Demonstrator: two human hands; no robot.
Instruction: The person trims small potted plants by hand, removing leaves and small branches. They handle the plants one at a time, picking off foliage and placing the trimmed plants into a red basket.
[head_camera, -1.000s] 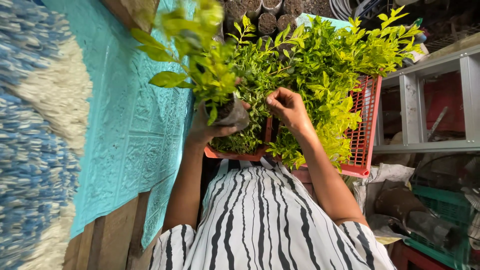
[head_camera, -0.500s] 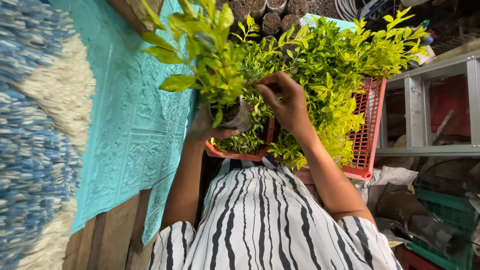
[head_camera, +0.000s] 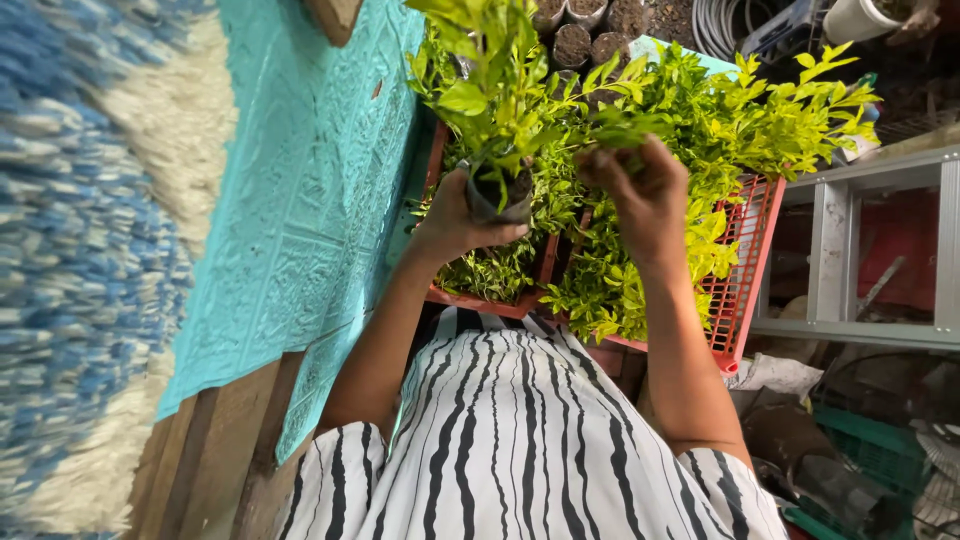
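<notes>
Left hand (head_camera: 455, 222) wrapped around a small dark pot (head_camera: 500, 195), fingers curled tight under and about its side, lifting a leafy green seedling (head_camera: 485, 80) clear of the rest. Right hand (head_camera: 640, 195) raised just beside it, fingertips (head_camera: 600, 162) pinched on a green sprig (head_camera: 625, 125) off that same plant; how firmly, cannot tell. Beyond and beneath both hands, a broad turquoise embossed sheet (head_camera: 310, 210) stretching away on the left hand's outer side, with a shaggy blue and cream rug (head_camera: 90, 250) farther out still. Under the hands, a red plastic crate (head_camera: 745, 270) packed with yellow-green seedlings (head_camera: 730, 130), its mesh wall showing on the right hand's outer side. Past that wall, a grey metal frame (head_camera: 860, 250). Ahead of the fingertips, a cluster of small soil-filled pots (head_camera: 590, 30). Near the wrists, a black and white striped garment (head_camera: 520, 440) covering the person's front.
</notes>
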